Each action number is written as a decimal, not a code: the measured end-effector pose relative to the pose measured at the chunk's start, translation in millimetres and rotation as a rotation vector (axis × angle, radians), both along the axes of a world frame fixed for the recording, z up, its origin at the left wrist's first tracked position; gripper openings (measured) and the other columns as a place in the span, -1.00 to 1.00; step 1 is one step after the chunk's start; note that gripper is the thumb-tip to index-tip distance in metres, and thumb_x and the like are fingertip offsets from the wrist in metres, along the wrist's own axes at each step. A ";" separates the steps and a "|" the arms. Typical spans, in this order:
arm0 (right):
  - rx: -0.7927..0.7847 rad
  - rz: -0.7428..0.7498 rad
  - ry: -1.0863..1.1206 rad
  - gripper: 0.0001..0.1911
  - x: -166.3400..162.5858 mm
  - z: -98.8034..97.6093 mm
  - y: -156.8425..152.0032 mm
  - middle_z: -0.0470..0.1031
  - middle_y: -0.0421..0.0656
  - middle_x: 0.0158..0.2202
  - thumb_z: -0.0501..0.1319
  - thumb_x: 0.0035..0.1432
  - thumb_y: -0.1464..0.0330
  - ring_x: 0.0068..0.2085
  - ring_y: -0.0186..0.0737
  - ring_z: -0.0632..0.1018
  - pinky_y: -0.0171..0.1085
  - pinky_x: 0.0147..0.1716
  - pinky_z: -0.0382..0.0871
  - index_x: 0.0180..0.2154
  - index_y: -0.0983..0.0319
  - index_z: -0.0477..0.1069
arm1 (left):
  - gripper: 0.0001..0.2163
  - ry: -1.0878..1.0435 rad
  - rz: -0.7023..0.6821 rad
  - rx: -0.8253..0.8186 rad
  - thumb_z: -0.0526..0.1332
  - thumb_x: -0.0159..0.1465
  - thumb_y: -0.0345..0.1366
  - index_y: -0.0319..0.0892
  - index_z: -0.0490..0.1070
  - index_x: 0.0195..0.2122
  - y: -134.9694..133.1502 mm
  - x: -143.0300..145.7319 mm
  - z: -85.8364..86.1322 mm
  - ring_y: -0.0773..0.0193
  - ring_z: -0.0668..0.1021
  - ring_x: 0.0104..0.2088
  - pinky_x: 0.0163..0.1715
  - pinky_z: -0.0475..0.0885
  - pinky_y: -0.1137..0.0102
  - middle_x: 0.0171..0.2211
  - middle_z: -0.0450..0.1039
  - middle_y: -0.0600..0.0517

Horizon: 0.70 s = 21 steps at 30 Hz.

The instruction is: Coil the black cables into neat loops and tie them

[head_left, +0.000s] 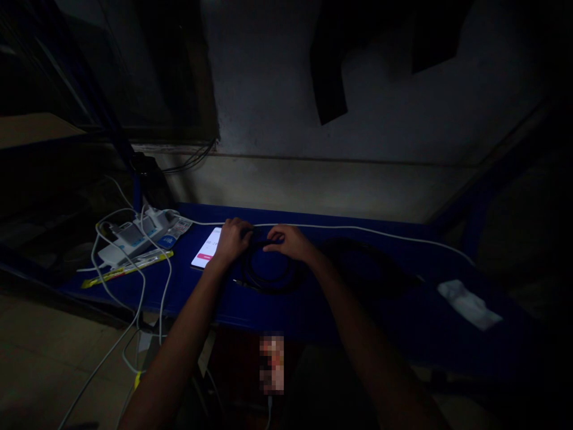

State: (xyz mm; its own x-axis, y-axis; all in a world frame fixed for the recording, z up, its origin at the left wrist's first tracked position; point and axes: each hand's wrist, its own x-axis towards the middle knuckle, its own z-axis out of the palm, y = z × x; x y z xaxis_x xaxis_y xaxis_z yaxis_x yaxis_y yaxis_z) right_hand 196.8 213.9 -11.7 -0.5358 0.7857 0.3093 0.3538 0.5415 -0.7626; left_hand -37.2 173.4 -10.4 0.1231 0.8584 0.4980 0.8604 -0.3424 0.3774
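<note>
A thin black cable lies in a loose round coil on the blue bench, a metal plug tip showing at its left side. At the coil's upper left, my left hand has its fingers curled in on the cable; its wrist covers part of a lit phone. Across the loop, my right hand is closed, thumb and fingers pinched on the cable's upper edge. The dim light hides the exact contact of the fingertips.
A white power strip with plugs, white cords and a yellow packet strip sit at the left. A white cord runs along the back. White crumpled packaging lies at the right. Below the bench's front edge is a blurred-out screen.
</note>
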 end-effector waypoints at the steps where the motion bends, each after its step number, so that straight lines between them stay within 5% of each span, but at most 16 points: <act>1: 0.022 -0.012 0.000 -0.69 0.0 -0.3 -0.1 0.65 -0.13 -0.24 0.60 -0.04 0.24 -0.22 -0.11 0.63 -0.17 -0.20 0.49 -0.27 0.15 0.59 | -0.80 0.008 -0.004 0.001 0.24 0.36 -0.30 -0.09 0.63 -0.07 -0.2 -0.2 0.4 -0.05 0.53 -0.04 0.10 0.39 0.04 -0.08 0.59 -0.13; 8: 0.239 -0.130 0.069 -0.78 1.8 7.0 1.1 0.62 -0.08 -0.23 0.26 0.39 0.17 -0.20 -0.09 0.60 -0.14 -0.15 0.45 -0.26 0.16 0.54 | -0.81 0.016 0.145 0.053 0.20 0.34 -0.38 -0.13 0.62 -0.15 -1.0 -7.9 -2.0 -0.11 0.53 -0.02 0.12 0.37 -0.01 -0.10 0.59 -0.17; 14: 0.292 -0.232 0.086 -0.81 3.8 4.6 6.7 0.60 -0.07 -0.25 0.22 0.40 0.26 -0.21 -0.09 0.60 -0.18 -0.19 0.43 -0.26 0.18 0.51 | -0.87 0.087 0.220 -0.016 0.29 0.32 -0.27 -0.16 0.64 -0.23 -3.3 -7.9 -3.1 -0.18 0.51 0.00 0.13 0.38 -0.06 -0.12 0.58 -0.21; 21: 0.350 -0.229 0.024 -0.83 3.2 -2.1 8.5 0.57 -0.11 -0.28 0.23 0.39 0.32 -0.27 -0.18 0.58 -0.24 -0.25 0.42 -0.28 0.20 0.51 | -0.75 0.284 0.287 -0.091 0.13 0.44 -0.30 -0.19 0.63 -0.11 -11.1 0.8 6.5 -0.18 0.47 0.06 0.10 0.39 0.02 -0.06 0.55 -0.21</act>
State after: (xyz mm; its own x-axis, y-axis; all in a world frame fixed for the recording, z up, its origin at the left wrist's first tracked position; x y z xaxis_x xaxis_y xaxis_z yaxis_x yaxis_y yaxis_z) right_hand 200.0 222.3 -13.8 -0.3489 0.7288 0.5892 0.4794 0.6790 -0.5561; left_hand -36.4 162.3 -4.0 -0.0066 0.9170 0.3988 0.9904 -0.0490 0.1289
